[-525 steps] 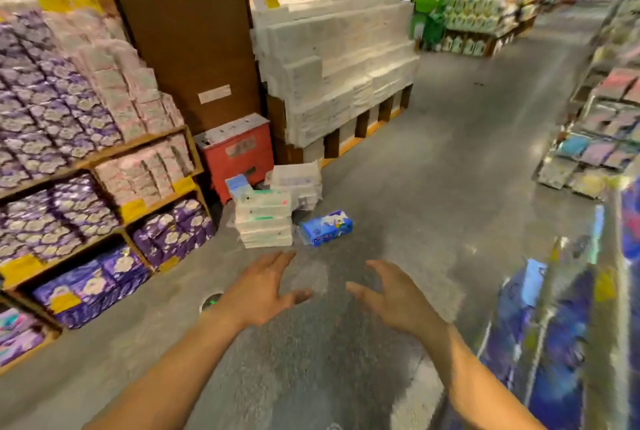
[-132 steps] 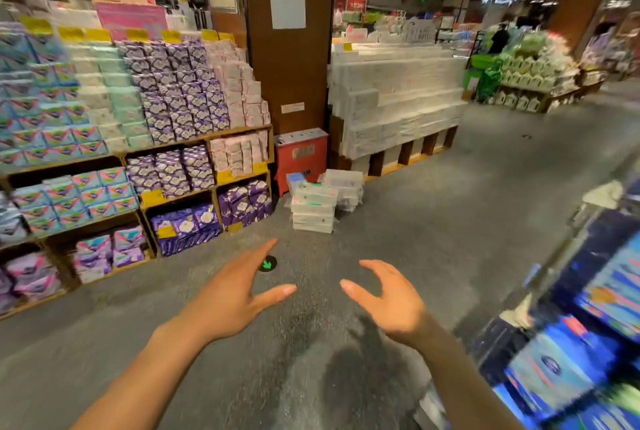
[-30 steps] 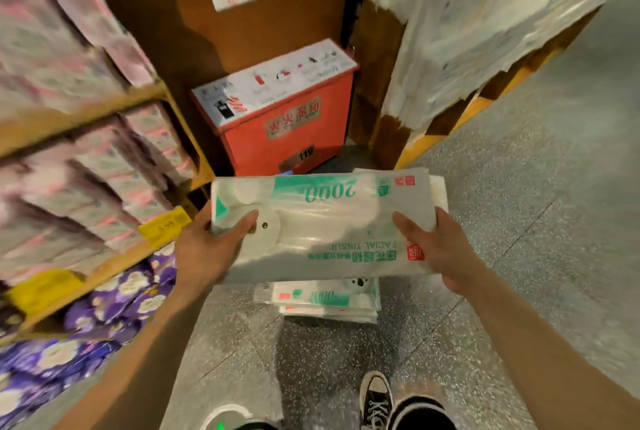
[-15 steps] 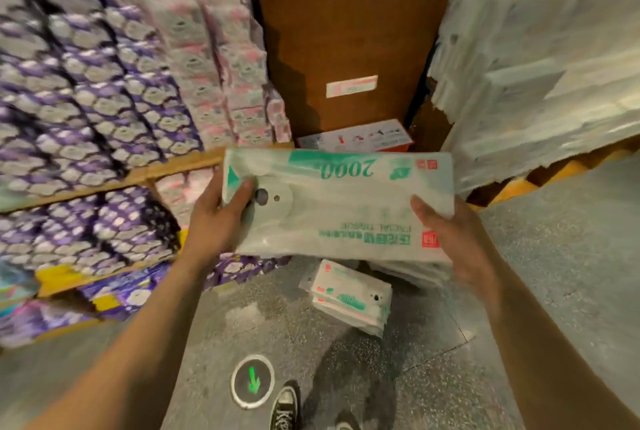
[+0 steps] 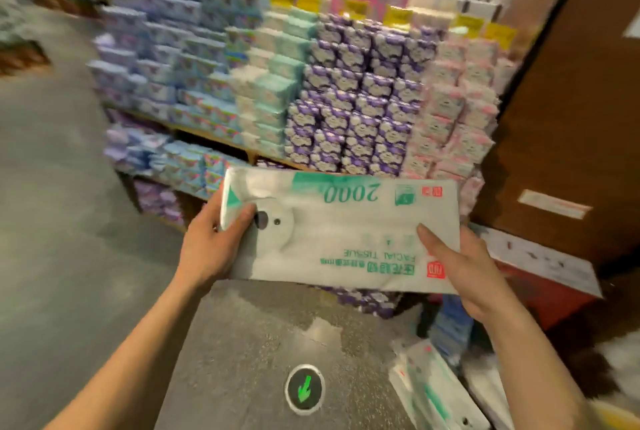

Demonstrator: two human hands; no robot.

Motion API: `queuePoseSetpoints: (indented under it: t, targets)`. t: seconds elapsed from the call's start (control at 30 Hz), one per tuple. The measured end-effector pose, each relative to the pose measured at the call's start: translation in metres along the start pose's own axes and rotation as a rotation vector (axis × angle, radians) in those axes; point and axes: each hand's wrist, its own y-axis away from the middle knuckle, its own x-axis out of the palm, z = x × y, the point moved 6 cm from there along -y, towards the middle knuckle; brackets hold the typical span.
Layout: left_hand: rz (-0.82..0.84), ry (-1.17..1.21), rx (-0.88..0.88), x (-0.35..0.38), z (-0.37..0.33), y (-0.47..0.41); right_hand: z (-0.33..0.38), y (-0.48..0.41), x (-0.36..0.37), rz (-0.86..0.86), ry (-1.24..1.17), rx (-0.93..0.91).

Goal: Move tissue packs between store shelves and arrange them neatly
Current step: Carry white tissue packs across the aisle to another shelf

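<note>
A large white and green facial tissue pack (image 5: 341, 232) printed "2000" hangs flat at chest height in front of the shelves. My left hand (image 5: 211, 242) grips its left end, thumb on top. My right hand (image 5: 460, 267) grips its right end, thumb across the top face. Behind it rises the wooden shelf unit (image 5: 214, 139), stacked with blue, mint green (image 5: 273, 90), purple (image 5: 356, 111) and pink (image 5: 453, 111) tissue packs. More white and green packs (image 5: 436, 391) lie on the floor at the lower right.
A red box (image 5: 540, 277) with a white lid stands on the floor against a brown pillar (image 5: 571, 118) at the right. A round green arrow marker (image 5: 304, 390) sits in the grey floor near my feet. Open aisle floor stretches to the left.
Both hands have carried the pack up and left. The view swung from the pillar and white stacks toward the coloured shelves. The floor stack now lies at the lower right.
</note>
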Motion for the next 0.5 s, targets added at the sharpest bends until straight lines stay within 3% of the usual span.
queuePoseSetpoints:
  t: [0.23, 0.5]
  targets:
    - [-0.307, -0.103, -0.013, -0.258, 0.049, 0.025, 0.035, 0.009, 0.250, 0.295, 0.006, -0.066]
    - [-0.670, -0.237, -0.125, -0.555, 0.107, 0.111, 0.051, 0.085, 0.580, 0.688, -0.015, -0.092]
